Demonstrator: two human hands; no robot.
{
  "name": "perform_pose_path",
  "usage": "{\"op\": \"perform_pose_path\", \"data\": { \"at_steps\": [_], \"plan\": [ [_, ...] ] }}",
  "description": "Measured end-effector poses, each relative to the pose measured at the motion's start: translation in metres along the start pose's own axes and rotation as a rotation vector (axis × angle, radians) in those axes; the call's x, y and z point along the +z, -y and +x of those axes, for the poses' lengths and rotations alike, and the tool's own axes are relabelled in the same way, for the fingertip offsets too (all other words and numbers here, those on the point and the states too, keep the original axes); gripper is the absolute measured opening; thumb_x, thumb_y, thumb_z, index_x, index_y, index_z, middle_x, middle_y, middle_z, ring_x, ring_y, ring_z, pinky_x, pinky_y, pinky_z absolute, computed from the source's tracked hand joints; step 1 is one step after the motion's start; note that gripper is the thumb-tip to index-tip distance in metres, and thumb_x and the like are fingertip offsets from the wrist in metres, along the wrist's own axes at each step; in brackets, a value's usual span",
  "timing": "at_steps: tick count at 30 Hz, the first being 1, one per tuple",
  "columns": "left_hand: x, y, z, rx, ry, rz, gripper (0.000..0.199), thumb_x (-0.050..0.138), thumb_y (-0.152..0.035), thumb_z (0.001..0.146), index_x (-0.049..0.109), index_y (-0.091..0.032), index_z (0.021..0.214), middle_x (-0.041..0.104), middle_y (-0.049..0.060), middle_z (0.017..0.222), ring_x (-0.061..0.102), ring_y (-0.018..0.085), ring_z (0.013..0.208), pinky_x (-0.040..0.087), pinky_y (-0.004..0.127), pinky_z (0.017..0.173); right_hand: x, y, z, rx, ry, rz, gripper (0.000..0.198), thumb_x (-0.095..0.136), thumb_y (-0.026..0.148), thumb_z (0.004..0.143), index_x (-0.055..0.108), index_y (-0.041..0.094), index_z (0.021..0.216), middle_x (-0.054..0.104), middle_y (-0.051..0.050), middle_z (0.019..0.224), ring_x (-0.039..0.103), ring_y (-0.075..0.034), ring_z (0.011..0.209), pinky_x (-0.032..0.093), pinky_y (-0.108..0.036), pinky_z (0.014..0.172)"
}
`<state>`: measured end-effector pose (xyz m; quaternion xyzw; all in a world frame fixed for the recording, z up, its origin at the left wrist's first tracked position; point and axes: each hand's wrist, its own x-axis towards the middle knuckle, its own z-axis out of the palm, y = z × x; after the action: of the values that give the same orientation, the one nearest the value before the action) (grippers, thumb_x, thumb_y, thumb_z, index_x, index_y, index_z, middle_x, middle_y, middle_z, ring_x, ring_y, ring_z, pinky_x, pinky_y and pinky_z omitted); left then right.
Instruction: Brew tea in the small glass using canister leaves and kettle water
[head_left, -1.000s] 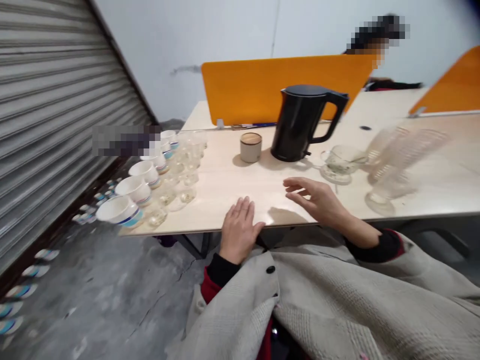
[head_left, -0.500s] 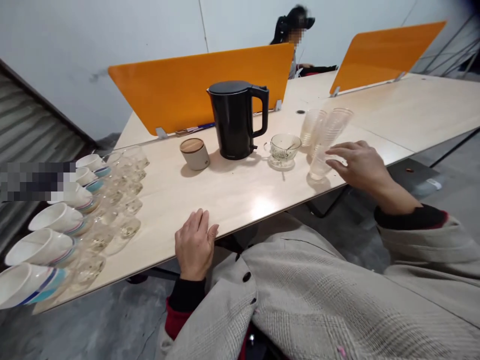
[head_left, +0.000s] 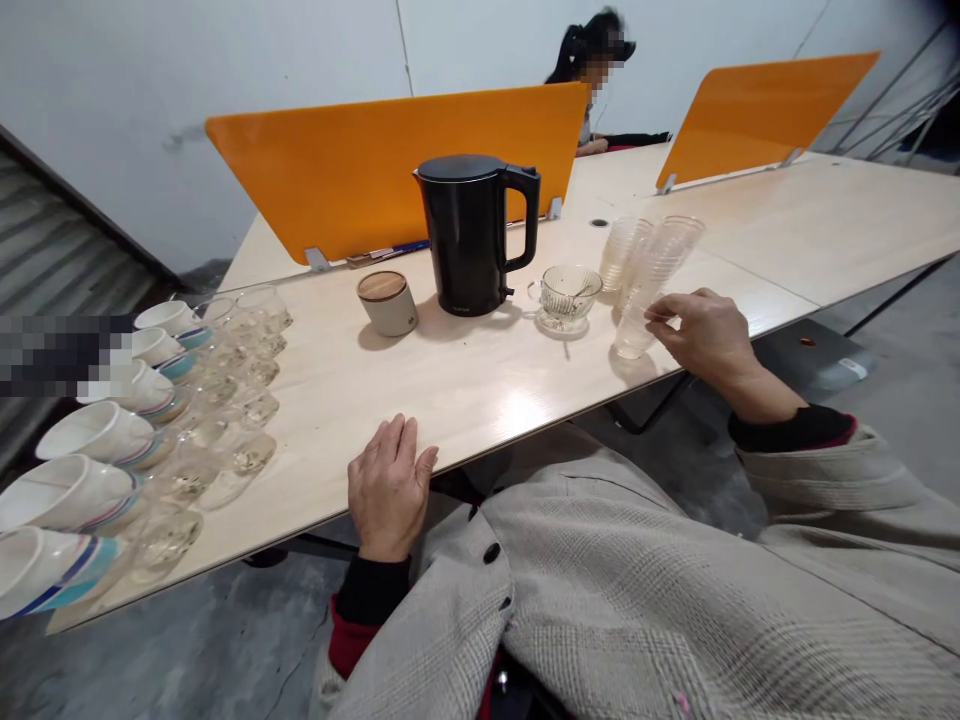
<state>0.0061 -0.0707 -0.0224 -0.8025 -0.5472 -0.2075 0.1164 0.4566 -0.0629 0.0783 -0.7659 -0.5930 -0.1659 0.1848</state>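
Observation:
My left hand [head_left: 390, 490] lies flat on the table's front edge, fingers stretched out, holding nothing. At the right, my right hand [head_left: 701, 335] has thumb and fingertips pinched at the side of a leaning stack of clear plastic cups [head_left: 637, 325]. How firmly it grips is hard to see. A second stack of clear cups [head_left: 622, 250] stands just behind. Left of these is a clear ribbed glass cup [head_left: 570, 290] with a handle. Beside it stand a black electric kettle [head_left: 461, 240] and a grey canister [head_left: 391, 308] with a wooden lid.
On the table's left end, several white paper cups [head_left: 97, 430] with coloured stripes line up beside rows of clear cups [head_left: 251, 455] holding small dark bits. Orange dividers [head_left: 322, 180] stand along the back. Behind them sits another person [head_left: 592, 60]. A grey box [head_left: 817, 350] is below at right.
My right hand has moved slightly left, and its fingers have closed together at the clear cups. My left hand stays flat on the table. The view has shifted a little.

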Motion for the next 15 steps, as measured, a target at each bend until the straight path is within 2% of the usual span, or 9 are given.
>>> {"op": "perform_pose_path", "data": {
  "at_steps": [3, 6, 9, 12, 15],
  "plan": [
    [-0.001, -0.001, 0.0, -0.006, 0.011, -0.005, 0.051, 0.039, -0.048, 0.111, 0.065, -0.019, 0.144, 0.066, 0.014, 0.152, 0.06, 0.035, 0.14, 0.05, 0.046, 0.1, -0.006, 0.0, -0.001, 0.024, -0.068, 0.066, 0.015, 0.072, 0.018, 0.089, 0.081, 0.018, 0.1, 0.082, -0.013, 0.098, 0.066, -0.027, 0.096, 0.044, -0.035, 0.083],
    [-0.001, -0.001, 0.001, -0.017, 0.02, -0.017, 0.051, 0.041, -0.047, 0.11, 0.065, -0.018, 0.144, 0.066, 0.014, 0.152, 0.059, 0.035, 0.141, 0.05, 0.047, 0.101, -0.016, 0.001, -0.003, -0.002, -0.15, 0.081, 0.014, 0.071, 0.021, 0.089, 0.08, 0.017, 0.098, 0.082, -0.015, 0.099, 0.067, -0.029, 0.097, 0.048, -0.038, 0.087],
    [-0.001, -0.003, 0.001, -0.029, 0.028, -0.022, 0.051, 0.041, -0.047, 0.11, 0.065, -0.018, 0.144, 0.066, 0.014, 0.153, 0.059, 0.035, 0.142, 0.05, 0.048, 0.102, -0.029, 0.01, -0.01, -0.061, -0.325, 0.087, 0.015, 0.067, 0.028, 0.093, 0.079, 0.019, 0.095, 0.082, -0.015, 0.097, 0.068, -0.032, 0.097, 0.05, -0.044, 0.093],
    [-0.003, -0.004, 0.001, -0.04, 0.045, -0.026, 0.05, 0.041, -0.047, 0.11, 0.065, -0.019, 0.145, 0.065, 0.013, 0.153, 0.059, 0.034, 0.143, 0.049, 0.047, 0.103, -0.038, 0.038, -0.018, -0.157, -0.471, 0.196, 0.017, 0.066, 0.036, 0.096, 0.077, 0.023, 0.094, 0.082, -0.012, 0.096, 0.068, -0.031, 0.096, 0.052, -0.047, 0.095],
    [-0.004, -0.006, 0.001, -0.051, 0.068, -0.026, 0.049, 0.042, -0.047, 0.11, 0.065, -0.02, 0.144, 0.065, 0.013, 0.154, 0.058, 0.032, 0.144, 0.049, 0.046, 0.105, -0.033, 0.085, -0.023, -0.287, -0.399, 0.451, 0.014, 0.065, 0.032, 0.098, 0.076, 0.024, 0.096, 0.081, -0.008, 0.095, 0.07, -0.027, 0.093, 0.055, -0.043, 0.089]
  ]
}}
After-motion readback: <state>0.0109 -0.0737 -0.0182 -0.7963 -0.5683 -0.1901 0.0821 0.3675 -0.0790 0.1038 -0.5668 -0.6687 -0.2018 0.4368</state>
